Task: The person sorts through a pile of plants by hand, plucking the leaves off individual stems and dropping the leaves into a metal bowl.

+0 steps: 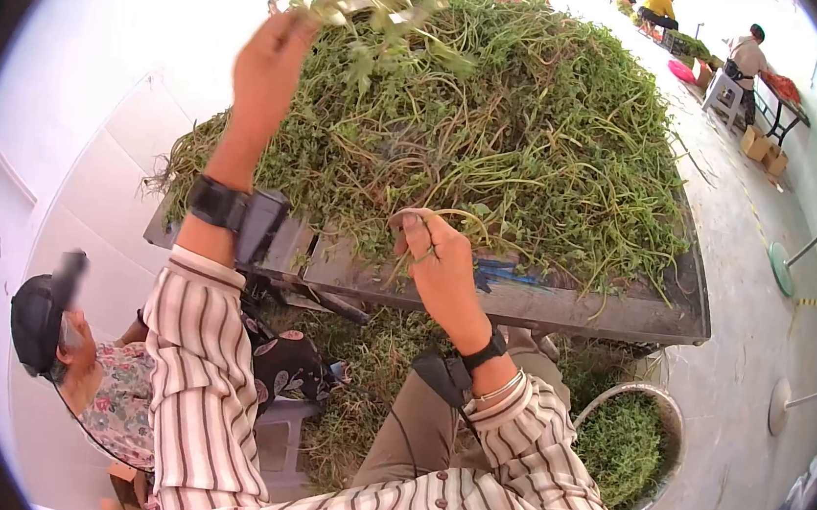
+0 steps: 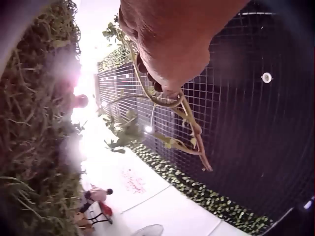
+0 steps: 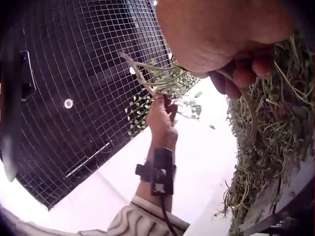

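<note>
My left hand (image 1: 271, 70) is raised over the far left of a heap of leafy green plants (image 1: 539, 130). It grips a leafy stem (image 2: 194, 130), brown and branching at its cut end, seen from below in the left wrist view. In the head view that sprig is blurred. Low at the heap's front edge, my right hand (image 1: 444, 273) has its fingers curled round a thin stem (image 3: 250, 110), which hangs past the fingertips in the right wrist view. The heap covers most of a dark metal table (image 1: 609, 314).
A round basin (image 1: 676, 428) of small greens stands right of my knees. Loose plants (image 1: 356, 388) lie under the table. A person in a cap (image 1: 119, 404) sits at the left. A standing fan (image 1: 781, 271) is at the right; people work at tables behind.
</note>
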Motion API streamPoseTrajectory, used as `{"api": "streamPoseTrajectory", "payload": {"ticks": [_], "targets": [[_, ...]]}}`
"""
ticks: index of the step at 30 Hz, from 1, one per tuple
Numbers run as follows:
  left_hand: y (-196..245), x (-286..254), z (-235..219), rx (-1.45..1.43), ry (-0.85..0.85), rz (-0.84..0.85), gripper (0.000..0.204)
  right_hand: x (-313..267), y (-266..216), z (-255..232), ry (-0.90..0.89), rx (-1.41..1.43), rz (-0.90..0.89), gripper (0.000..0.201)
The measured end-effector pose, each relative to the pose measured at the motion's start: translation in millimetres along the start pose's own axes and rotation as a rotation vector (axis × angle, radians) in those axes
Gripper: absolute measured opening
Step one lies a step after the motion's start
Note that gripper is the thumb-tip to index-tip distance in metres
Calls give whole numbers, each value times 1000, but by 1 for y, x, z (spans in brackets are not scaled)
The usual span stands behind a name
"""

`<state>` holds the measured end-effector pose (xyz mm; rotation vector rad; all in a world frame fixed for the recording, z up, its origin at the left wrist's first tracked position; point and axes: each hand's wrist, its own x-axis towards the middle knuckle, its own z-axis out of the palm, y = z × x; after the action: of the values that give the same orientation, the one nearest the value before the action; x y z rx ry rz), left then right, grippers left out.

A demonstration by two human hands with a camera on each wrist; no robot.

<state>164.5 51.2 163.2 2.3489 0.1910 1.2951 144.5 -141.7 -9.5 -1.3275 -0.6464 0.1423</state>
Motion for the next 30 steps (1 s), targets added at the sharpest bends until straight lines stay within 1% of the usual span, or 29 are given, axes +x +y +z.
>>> {"api": "streamPoseTrajectory", "payload": {"ticks": [1,2,4,5,7,8,10,11,12,14,18,20,21,22,24,25,27,28,30], "targets": [[-4,-11,6,37,-106,-10,30,1,0,0,17,30,13,29],[-9,-23,10,37,-112,-9,30,0,0,-1,21,32,16,29],[-22,-39,20,116,-238,150,19,4,1,-6,-11,144,71,30],[-32,-45,26,115,-244,147,19,5,1,-7,-8,145,78,30],[-54,-58,30,-37,-299,177,14,5,-2,-8,20,288,131,29],[-62,-63,30,-36,-302,169,14,5,-2,-9,17,288,139,29],[-71,-71,26,-54,-378,104,15,5,-1,-11,18,508,243,26],[-78,-74,25,-88,-383,82,15,6,0,-10,37,573,256,24],[-80,-76,22,-86,-380,75,15,6,3,-9,32,572,261,24],[-82,-80,19,-175,-408,26,16,7,9,-9,23,627,292,22],[-79,-81,11,-145,-448,-29,18,3,17,3,-27,690,359,24],[-82,-81,11,-214,-378,-24,16,-1,20,11,-56,727,509,26],[-78,-81,10,-258,-364,-42,15,-1,20,13,-90,728,560,28],[-74,-81,8,-256,-364,-45,15,-1,22,15,-91,729,563,28],[-68,-83,5,-347,-382,15,16,-1,26,18,-195,857,549,26],[-70,-84,5,-348,-382,11,16,0,25,19,-195,856,554,26],[-75,-87,3,-434,-434,37,17,0,21,23,-177,1025,635,21],[-76,-89,2,-431,-433,30,17,1,23,24,-179,1026,642,21],[-74,-94,-1,-402,-508,57,16,3,28,23,-292,1052,614,22]]}}
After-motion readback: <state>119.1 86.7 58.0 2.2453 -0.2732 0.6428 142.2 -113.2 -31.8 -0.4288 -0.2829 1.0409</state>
